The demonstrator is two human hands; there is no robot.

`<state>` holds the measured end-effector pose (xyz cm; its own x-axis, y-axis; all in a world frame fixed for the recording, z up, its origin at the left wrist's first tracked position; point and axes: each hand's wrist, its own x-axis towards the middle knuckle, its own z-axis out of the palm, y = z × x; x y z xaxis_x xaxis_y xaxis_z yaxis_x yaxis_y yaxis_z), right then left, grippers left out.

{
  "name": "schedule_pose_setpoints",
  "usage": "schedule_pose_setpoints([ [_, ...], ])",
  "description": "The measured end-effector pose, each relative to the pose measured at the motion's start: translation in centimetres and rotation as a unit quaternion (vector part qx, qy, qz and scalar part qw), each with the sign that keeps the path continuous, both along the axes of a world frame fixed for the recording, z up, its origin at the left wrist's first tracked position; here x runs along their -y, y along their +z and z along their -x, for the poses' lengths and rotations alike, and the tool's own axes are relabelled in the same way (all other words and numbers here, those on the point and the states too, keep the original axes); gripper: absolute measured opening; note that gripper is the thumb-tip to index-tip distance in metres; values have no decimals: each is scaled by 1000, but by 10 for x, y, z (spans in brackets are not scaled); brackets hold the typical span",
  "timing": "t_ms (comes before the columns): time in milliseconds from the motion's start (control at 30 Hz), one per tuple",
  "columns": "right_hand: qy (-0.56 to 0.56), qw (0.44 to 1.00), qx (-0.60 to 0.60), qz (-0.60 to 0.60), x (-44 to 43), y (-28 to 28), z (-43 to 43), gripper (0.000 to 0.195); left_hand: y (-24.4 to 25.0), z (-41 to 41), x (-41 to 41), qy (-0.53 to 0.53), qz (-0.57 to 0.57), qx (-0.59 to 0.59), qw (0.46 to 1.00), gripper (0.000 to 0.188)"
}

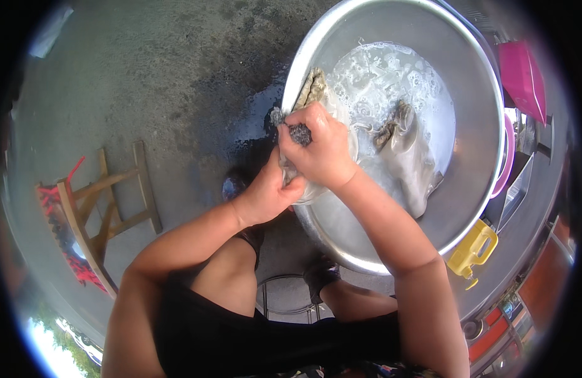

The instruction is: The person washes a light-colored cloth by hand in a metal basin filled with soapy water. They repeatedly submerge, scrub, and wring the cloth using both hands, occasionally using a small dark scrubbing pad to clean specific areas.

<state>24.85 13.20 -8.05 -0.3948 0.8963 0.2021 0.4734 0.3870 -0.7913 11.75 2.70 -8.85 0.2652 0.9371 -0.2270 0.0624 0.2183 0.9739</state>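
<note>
My right hand [321,144] is curled around a grey scouring pad [300,134] that looks like steel wool. Part of the pad pokes out past the fingers. Just below it, my left hand [272,189] grips a wet, pale piece of fabric [340,111] with a gathered, brown-stained edge. This fabric hangs over the near-left rim of a large metal basin [473,108]; my hands hide some of it. A second pale fabric piece [406,160], also stained at its gathered end, lies in the basin. Cloudy, foamy water [390,71] covers the basin's bottom.
A wooden frame [106,184] with red strapping stands on the concrete floor [168,85] to the left. Right of the basin are a yellow jug [470,250], a pink container [522,78] and a metal tray [517,191]. A round metal frame [286,279] sits between my feet.
</note>
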Motion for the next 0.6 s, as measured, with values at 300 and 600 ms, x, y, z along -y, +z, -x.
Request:
schedule_pose_setpoints([
  [300, -1, 997, -73, -34, -1, 7, 12, 25, 6, 7, -7, -64, 97, 65, 991, 53],
  [600, -300, 947, -101, 47, -85, 11, -3, 22, 3, 1, -8, 17, 150, 155, 976, 50],
])
